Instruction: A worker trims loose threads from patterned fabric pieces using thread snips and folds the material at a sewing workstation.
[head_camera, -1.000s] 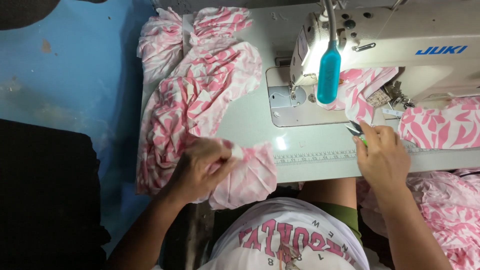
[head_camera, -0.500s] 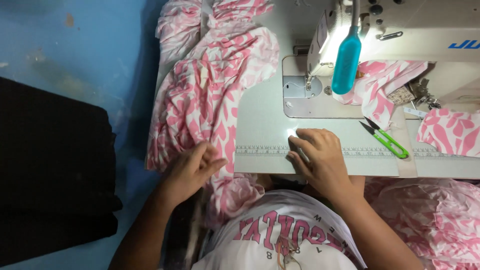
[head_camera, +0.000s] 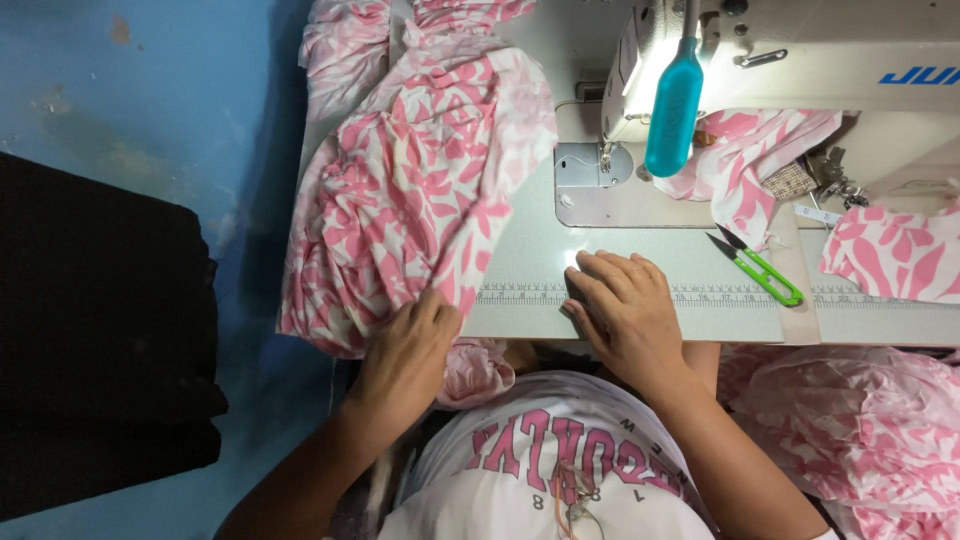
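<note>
Left hand (head_camera: 405, 355), fingers loosely curled on the pink-and-white fabric (head_camera: 420, 190) heaped just beyond them; right hand (head_camera: 625, 310), fingers flat, empty, on the table (head_camera: 640, 260). Best drawn evenly, avoiding snags.

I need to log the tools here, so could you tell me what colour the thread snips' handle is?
Bright green, on the thread snips lying on the sewing table; head view.

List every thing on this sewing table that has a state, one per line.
Left hand: palm down on the pink-and-white fabric pile, which lies bunched.
Right hand: flat on the table, empty.
Green thread snips: lying on the table, unheld.
Sewing machine: lamp lit.
Teal bottle: hanging upright.
</note>
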